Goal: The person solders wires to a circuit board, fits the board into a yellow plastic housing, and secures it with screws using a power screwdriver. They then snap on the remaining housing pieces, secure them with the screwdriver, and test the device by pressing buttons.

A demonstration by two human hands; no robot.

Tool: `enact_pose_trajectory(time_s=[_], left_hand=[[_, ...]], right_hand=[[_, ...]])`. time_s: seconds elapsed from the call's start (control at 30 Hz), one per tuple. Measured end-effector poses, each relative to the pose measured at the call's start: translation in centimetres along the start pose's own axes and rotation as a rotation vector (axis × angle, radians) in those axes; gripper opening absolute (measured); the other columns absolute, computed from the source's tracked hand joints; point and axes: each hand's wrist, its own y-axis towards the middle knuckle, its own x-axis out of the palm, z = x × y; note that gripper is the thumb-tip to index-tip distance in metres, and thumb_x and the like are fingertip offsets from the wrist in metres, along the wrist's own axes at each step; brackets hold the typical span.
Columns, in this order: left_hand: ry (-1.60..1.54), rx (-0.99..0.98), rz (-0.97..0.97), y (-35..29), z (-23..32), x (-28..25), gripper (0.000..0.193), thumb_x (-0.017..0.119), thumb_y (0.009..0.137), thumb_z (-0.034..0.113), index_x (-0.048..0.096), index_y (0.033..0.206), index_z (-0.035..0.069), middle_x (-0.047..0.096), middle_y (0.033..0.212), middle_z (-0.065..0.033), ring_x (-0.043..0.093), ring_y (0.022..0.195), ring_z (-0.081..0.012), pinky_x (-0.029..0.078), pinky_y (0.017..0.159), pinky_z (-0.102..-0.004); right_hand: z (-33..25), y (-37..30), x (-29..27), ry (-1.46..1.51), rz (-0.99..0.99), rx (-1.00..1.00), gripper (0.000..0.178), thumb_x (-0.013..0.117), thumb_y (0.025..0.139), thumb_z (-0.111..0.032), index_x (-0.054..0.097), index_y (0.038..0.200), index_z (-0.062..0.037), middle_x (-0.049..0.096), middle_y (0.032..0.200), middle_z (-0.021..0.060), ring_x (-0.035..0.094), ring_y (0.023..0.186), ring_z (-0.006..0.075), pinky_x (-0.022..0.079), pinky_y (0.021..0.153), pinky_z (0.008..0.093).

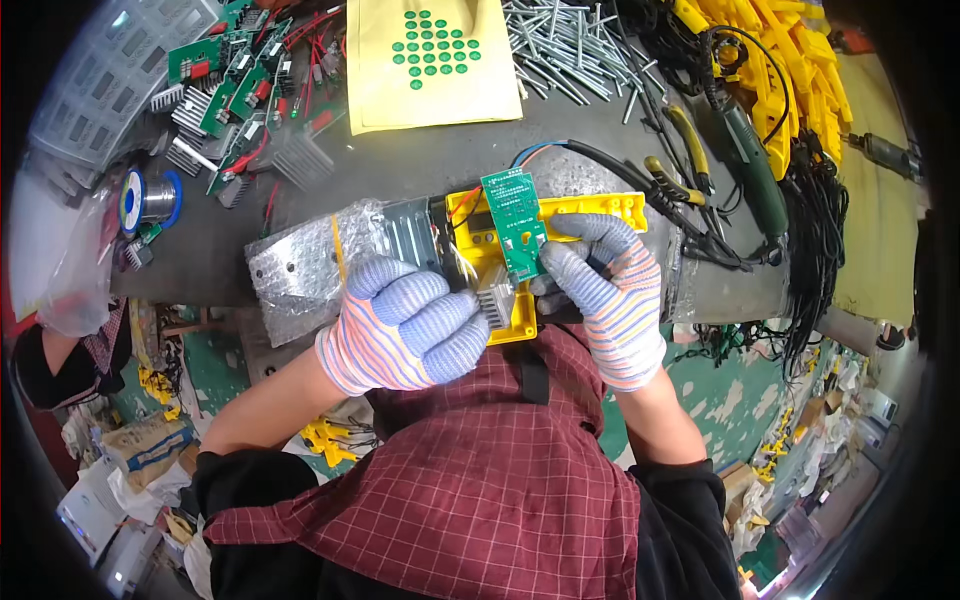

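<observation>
A green circuit board (513, 222) is tilted over an open yellow plastic housing (600, 207). My right hand (610, 295), in a striped knit glove, pinches the board's right edge between thumb and fingers. Beside the board's lower end sits a finned metal heat sink (496, 303). The curled fingers of my gloved left hand (405, 325) close against its left side; the thumb is hidden. Red and blue wires and a black cable (610, 158) run from the housing. A grey metal part (412, 232) lies just left of the housing, beside a bubble-wrapped piece (300, 262).
Boards with heat sinks (225, 105) pile at the back left near a solder spool (150, 200). A yellow sheet with green dots (430, 65) and long screws (570, 50) lie behind. At right are yellow-handled pliers (688, 140), a dark green power tool (750, 150), yellow housings (790, 70) and black cables (815, 240).
</observation>
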Motion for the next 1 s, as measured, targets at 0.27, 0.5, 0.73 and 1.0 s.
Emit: enact_pose_trajectory(time_s=[0.27, 0.5, 0.73, 1.0], left_hand=[[-0.211, -0.04, 0.16, 2.0, -2.2, -2.6, 0.016, 0.072, 0.07, 0.009, 0.064, 0.083, 0.014, 0.061, 0.093, -0.0017, 0.056, 0.082, -0.0217, 0.047, 0.076, -0.04], [-0.398, -0.429, 0.344, 5.9, -5.3, -2.6, 0.022, 0.069, 0.074, -0.005, 0.067, 0.094, 0.005, 0.063, 0.087, -0.0083, 0.06, 0.08, -0.0273, 0.048, 0.076, -0.0371], [-0.557, -0.704, 0.361, 6.3, -5.2, -2.7, 0.014, 0.066, 0.089, -0.002, 0.065, 0.103, 0.0, 0.065, 0.095, -0.0088, 0.062, 0.087, -0.0167, 0.049, 0.082, -0.0298], [-1.194, -0.778, 0.27, 13.9, -4.1, 0.1, 0.034, 0.057, 0.102, 0.017, 0.057, 0.13, -0.002, 0.068, 0.111, -0.0092, 0.063, 0.096, -0.0134, 0.05, 0.089, -0.028]], right_hand=[[-1.3, 0.2, -1.6, -0.434, 0.142, -0.428, 0.02, 0.071, 0.09, -0.007, 0.068, 0.109, 0.0005, 0.072, 0.09, 0.0091, 0.069, 0.079, 0.015, 0.054, 0.072, 0.0282], [-8.3, 6.9, -4.6, -1.684, 0.138, -0.762, 0.025, 0.075, 0.08, -0.027, 0.071, 0.097, -0.0096, 0.067, 0.097, 0.0118, 0.063, 0.095, 0.0324, 0.049, 0.085, 0.0455], [-8.1, 8.4, -7.8, -0.897, 0.25, -0.9, 0.013, 0.064, 0.095, -0.011, 0.059, 0.107, -0.0069, 0.067, 0.088, 0.0108, 0.065, 0.077, 0.0237, 0.052, 0.072, 0.0365], [-8.7, 7.6, -3.2, -0.642, 0.235, -1.105, 0.017, 0.068, 0.092, -0.007, 0.059, 0.107, -0.0039, 0.065, 0.087, 0.0113, 0.064, 0.078, 0.0217, 0.052, 0.072, 0.0336]])
